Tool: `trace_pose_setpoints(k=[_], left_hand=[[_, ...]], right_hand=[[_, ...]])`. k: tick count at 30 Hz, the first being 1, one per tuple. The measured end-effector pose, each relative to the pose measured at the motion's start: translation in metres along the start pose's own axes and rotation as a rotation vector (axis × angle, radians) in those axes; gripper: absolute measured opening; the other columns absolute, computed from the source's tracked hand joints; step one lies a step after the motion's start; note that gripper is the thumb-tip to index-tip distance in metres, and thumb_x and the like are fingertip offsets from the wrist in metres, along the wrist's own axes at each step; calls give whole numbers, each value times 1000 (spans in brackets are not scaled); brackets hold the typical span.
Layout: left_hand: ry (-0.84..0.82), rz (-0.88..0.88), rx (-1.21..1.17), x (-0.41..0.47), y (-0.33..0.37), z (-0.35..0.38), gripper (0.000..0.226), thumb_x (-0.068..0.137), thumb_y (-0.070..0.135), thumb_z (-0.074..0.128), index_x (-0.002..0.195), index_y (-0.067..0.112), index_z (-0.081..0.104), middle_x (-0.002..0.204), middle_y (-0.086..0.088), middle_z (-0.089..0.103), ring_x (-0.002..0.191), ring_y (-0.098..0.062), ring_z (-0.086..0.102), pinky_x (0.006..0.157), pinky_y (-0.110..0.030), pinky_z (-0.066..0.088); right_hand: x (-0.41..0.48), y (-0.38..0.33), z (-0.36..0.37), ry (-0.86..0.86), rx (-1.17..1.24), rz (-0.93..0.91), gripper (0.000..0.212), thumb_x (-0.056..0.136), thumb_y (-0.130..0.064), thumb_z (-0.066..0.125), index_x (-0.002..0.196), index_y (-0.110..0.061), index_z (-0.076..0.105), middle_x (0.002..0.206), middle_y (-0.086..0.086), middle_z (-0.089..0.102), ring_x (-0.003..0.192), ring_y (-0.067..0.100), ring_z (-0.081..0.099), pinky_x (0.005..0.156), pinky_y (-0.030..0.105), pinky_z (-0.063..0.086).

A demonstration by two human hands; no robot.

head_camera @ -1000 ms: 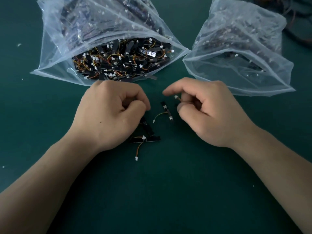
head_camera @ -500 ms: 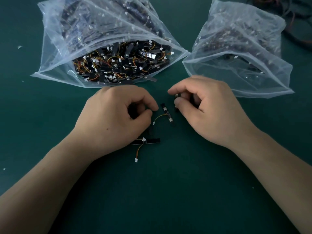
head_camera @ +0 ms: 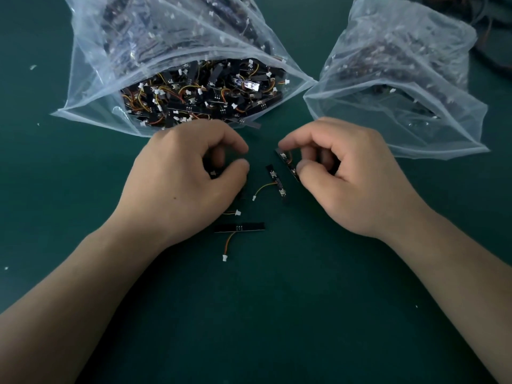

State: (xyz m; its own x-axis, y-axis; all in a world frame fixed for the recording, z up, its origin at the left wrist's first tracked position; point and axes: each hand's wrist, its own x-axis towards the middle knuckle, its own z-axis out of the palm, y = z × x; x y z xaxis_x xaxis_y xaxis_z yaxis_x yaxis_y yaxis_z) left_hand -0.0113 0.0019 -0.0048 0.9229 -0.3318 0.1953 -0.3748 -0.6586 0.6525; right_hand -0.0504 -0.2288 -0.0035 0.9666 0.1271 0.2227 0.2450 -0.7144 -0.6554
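My right hand (head_camera: 349, 178) pinches a small black circuit strip (head_camera: 287, 164) between forefinger and thumb, lifted and tilted above the green mat. My left hand (head_camera: 182, 178) is curled over another black strip (head_camera: 212, 173) with a white connector, mostly hidden under the fingers. Between the hands a loose strip (head_camera: 278, 183) with a short orange-yellow wire lies on the mat. A further strip (head_camera: 240, 227) lies flat below my left hand, its wire ending in a white plug (head_camera: 224, 257).
An open clear plastic bag (head_camera: 91, 112) full of black strips and wires lies at the back left. A second clear bag (head_camera: 432, 115) with fewer parts lies at the back right. Dark cables (head_camera: 496, 48) run along the far right edge. Green mat (head_camera: 277, 314) covers the table.
My right hand has picked up a black strip and now holds it raised between fingertip and thumb. My left hand shifted slightly right, still curled over its strip.
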Motion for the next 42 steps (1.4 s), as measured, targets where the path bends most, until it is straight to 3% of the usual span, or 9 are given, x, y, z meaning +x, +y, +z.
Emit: trace_pose_setpoints(k=[7,15,18,21,25,28,32,36,42], left_hand=[[-22,6,31,-2,0,0,18,81,46,68,98,38,71,82,19,64,67,-2,59,58,-24,40],[51,31,47,-3,-1,3,22,83,34,61,101,42,71,86,30,65,65,0,57,57,-22,40],[80,31,-64,-1,-3,3,17,85,27,66,97,38,72,88,26,70,59,-11,56,53,-18,44],[125,36,-265,3,-3,0,16,93,19,72,101,33,74,88,12,75,64,-24,59,58,-31,52],[162,58,-402,5,-5,-7,19,99,12,69,108,29,72,88,6,74,69,-23,66,61,-19,52],[149,52,-330,5,-7,-6,20,100,11,68,102,31,71,83,16,71,59,-6,68,54,-17,51],[166,35,-193,2,-5,-4,22,96,13,73,95,35,71,76,20,70,54,-6,65,49,-11,45],[138,93,-14,-1,2,-2,22,87,3,77,88,25,76,78,17,66,67,-4,60,60,-6,40],[92,80,-24,-1,5,-4,27,84,0,59,90,19,77,91,15,67,67,-4,60,60,-6,38]], right_hand=[[-1,0,2,-36,-69,-68,21,88,-29,77,108,-32,76,81,-12,57,77,13,55,68,39,49],[-2,-3,4,-36,-43,-97,10,90,-30,71,97,-28,77,80,-12,57,79,12,58,68,41,50],[-1,-2,4,0,-26,-88,8,92,-29,70,93,-27,77,79,-10,59,77,13,59,67,42,50],[-1,-2,4,20,-18,-92,9,93,-27,69,91,-25,77,78,-8,61,76,14,60,66,42,50],[-1,-2,3,17,-24,-97,8,93,-25,69,92,-25,77,78,-7,62,76,14,60,67,42,51],[-1,-3,3,16,-27,-97,8,93,-25,69,92,-25,77,78,-7,63,76,14,60,68,43,51],[-1,-2,4,22,-38,-96,8,93,-25,69,91,-24,77,76,-8,62,76,14,60,68,42,50],[-1,-3,4,19,-42,-92,9,94,-25,69,92,-25,77,76,-9,61,75,13,59,67,41,50],[-1,-3,4,19,-36,-103,10,94,-22,68,92,-22,77,74,-7,61,73,14,59,66,41,50]])
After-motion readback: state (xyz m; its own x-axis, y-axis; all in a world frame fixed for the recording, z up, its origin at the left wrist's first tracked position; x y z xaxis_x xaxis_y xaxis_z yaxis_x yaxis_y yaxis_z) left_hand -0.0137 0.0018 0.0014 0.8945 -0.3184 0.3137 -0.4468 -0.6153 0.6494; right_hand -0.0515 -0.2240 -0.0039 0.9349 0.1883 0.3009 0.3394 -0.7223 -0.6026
